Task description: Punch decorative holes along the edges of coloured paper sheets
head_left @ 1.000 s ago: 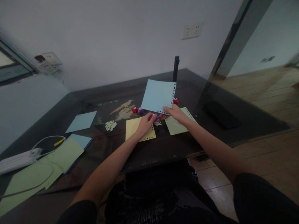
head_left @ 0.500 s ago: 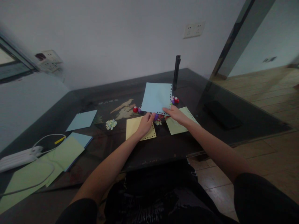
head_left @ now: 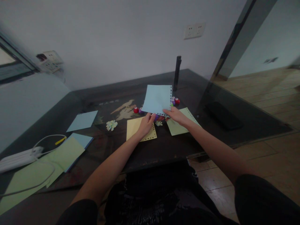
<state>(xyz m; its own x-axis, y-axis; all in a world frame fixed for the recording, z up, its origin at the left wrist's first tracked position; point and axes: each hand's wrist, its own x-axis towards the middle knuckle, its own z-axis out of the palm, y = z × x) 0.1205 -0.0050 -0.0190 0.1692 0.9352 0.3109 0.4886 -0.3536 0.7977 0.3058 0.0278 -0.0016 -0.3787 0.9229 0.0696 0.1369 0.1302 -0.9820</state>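
1. Pinching the near punched edge of the blue sheet (head_left: 157,98), left hand (head_left: 145,124) and right hand (head_left: 176,115) hold it tilted up above the table (head_left: 150,150).
2. Yellow sheet (head_left: 136,127) lies under the left hand; green sheet (head_left: 180,125) under the right.
3. Small punches (head_left: 175,101) crowd just behind the blue sheet; bare tabletop lies nearer than the yellow sheet.

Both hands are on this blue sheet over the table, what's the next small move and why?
Probably slide the blue sheet a little sideways in the purple punch under the left hand. Punched holes already run along its lower and right edges, and the right hand pinches the lower edge, so it can feed the paper along.
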